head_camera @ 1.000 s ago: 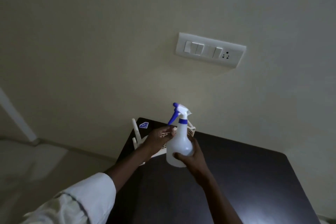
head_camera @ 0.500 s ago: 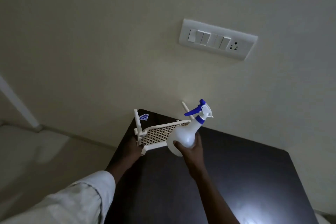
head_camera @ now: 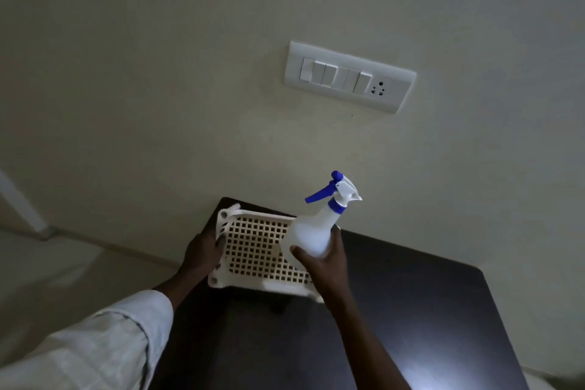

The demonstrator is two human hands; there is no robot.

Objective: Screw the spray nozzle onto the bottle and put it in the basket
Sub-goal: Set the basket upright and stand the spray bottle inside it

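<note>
Gripping the bottle (head_camera: 311,236) round its lower body, right hand (head_camera: 323,263) fingers wrapped, spray nozzle (head_camera: 337,191) already on, tilting above them. Steadying the basket (head_camera: 259,250), left hand (head_camera: 201,252) fingers closing on its side. Looking light, rigid, smooth, probably slippery; holding wide body, not trigger.

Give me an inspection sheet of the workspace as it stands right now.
Surface: dark table, glossy, against the wall.
Job's things: spray bottle, blue-and-white nozzle on its neck, tilted over the white lattice basket, not yet inside.
Clutter: nothing seen.
Hands: right hand grips the bottle's base; left hand holds the basket's left edge.
Cables: nothing seen.
Surroundings: cream wall, switch panel with socket; dim light.
</note>
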